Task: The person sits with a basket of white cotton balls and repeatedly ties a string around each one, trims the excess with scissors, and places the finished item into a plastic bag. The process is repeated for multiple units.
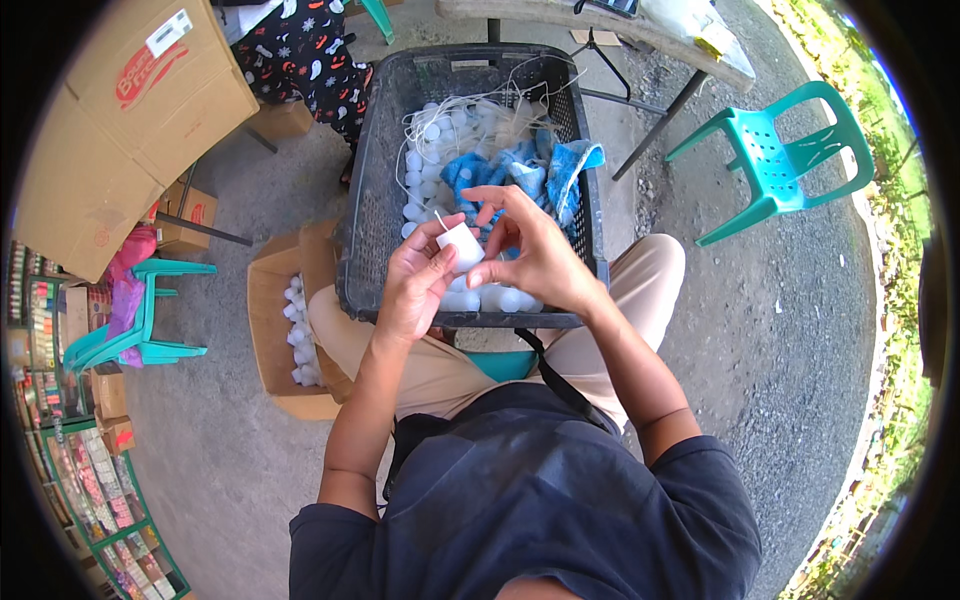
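My left hand (415,283) holds a short white candle (462,247) between thumb and fingers, with its wick sticking up at a tilt. Close by on the right is my right hand (535,250), its thumb and fingers curved and spread apart. The right thumb tip comes near the candle's lower side; whether it touches I cannot tell. Both hands are over a black plastic crate (357,200) in front of my lap. Inside it lie many white candles (430,165), a blue patterned cloth (505,170) and a tangle of white wick strings (480,103).
Left of the crate an open cardboard box (270,345) holds more white pieces. Green plastic chairs stand at the right (775,160) and left (150,310). A table (650,35) is beyond the crate. Large cardboard (130,120) fills the upper left, near a person's patterned clothing (300,65).
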The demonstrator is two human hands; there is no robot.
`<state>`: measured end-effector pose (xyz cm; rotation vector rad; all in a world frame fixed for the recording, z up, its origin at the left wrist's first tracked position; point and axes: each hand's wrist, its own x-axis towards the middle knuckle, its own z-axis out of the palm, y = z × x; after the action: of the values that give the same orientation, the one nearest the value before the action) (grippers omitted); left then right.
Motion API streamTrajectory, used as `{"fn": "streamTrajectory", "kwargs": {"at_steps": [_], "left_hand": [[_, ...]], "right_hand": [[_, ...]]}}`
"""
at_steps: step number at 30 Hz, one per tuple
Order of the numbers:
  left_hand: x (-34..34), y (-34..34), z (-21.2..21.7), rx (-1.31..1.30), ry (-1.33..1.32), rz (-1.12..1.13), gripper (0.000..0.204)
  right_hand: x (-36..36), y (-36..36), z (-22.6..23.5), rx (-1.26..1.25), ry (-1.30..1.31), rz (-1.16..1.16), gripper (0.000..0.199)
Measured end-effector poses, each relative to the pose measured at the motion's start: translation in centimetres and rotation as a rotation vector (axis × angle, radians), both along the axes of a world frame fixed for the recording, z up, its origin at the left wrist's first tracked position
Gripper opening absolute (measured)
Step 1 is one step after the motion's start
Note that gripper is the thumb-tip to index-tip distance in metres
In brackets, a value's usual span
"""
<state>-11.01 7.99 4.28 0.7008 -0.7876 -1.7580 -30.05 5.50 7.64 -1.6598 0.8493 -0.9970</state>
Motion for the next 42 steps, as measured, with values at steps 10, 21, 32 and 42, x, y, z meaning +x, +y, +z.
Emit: {"fn": "streamTrajectory", "kwargs": {"at_steps": [10, 21, 32, 42], "left_hand": [[0.8, -0.5, -0.9, 0.027, -0.205, -0.048, 0.02], [-0.9, -0.7, -2.6, -0.034, -0.291, 0.175, 0.014], [-0.8, -0.8, -2.0, -0.38, -0.595, 0.124, 0.011], [-1.6, -0.7, -3.2, -0.341, -0.463, 0.267, 0.01]], "right_hand": [[-0.1, -3.1, 0.1, -0.573, 0.434, -0.118, 0.012], [0.7, -0.3, -1.5, -0.604, 0.396, -0.169, 0.014], [1.4, 0.3, -3.4, -0.355, 0.132, -0.241, 0.011], [3.2, 0.6, -4.8, -0.108, -0.063, -0.436, 0.01]]}}
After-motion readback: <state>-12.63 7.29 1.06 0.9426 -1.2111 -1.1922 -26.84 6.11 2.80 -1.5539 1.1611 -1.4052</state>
